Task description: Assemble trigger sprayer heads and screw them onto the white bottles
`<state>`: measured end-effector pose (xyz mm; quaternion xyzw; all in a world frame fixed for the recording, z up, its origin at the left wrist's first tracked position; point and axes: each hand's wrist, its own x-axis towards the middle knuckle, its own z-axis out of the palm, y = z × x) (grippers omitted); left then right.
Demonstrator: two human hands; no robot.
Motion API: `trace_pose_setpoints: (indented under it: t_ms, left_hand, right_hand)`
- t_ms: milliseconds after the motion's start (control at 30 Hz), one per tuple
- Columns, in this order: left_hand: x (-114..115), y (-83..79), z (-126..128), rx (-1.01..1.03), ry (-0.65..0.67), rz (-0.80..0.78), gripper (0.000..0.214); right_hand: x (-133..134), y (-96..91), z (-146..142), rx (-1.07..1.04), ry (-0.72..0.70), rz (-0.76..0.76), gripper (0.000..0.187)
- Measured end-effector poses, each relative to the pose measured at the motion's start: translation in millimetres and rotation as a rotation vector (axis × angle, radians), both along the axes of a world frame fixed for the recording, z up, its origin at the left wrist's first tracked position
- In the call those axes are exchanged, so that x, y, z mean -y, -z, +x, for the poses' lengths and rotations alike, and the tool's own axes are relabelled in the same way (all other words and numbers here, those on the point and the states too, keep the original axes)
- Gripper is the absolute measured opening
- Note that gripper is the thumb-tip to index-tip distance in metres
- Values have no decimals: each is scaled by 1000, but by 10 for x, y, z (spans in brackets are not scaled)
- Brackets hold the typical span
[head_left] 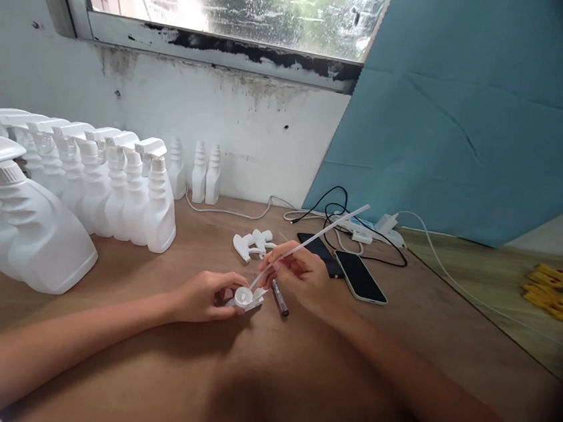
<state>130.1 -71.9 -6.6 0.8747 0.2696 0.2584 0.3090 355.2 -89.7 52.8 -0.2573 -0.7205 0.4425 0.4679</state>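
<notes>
My left hand (216,297) is closed around a white trigger sprayer head (243,297), whose round collar faces up just above the table. Between the fingers of my right hand (300,273) is a long, thin white plastic tube (327,230). The tube slants up to the right, and its lower end is at the sprayer head's collar. Whether that end sits inside the collar I cannot tell. A dark pen (280,298) lies on the table beneath my right hand. Just behind my hands lie white sprayer heads (252,243).
Rows of white spray bottles (158,208) stand on the left of the brown table (184,375). Smaller white bottles (207,175) stand by the wall. Two phones, one a light-rimmed phone (360,276), lie at right near a power strip (375,229) and tangled cables. Yellow items (554,293) lie far right.
</notes>
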Motion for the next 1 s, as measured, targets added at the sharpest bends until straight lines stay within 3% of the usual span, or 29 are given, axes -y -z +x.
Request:
trace_pose_setpoints:
  t_ms: [400,467,667,833,1000]
  left_hand:
    - [22,-25,7,-3,-8,-2,37]
    - [25,-28,3,-6,-8,7,37]
    - [6,-7,5,20,6,18,37]
    - [-7,15,2,14,17,10,40]
    - [-16,19,-6,37,30,-17,39]
  right_hand:
    - [-54,100,-28,26,-41,6,9]
    - [-39,76,-43,76,-49,34,10]
    - [-20,31,-103,431,47,311,19]
    - [-65,178,-111,501,72,320,26]
    - [-70,267,-138,507,83,296,21]
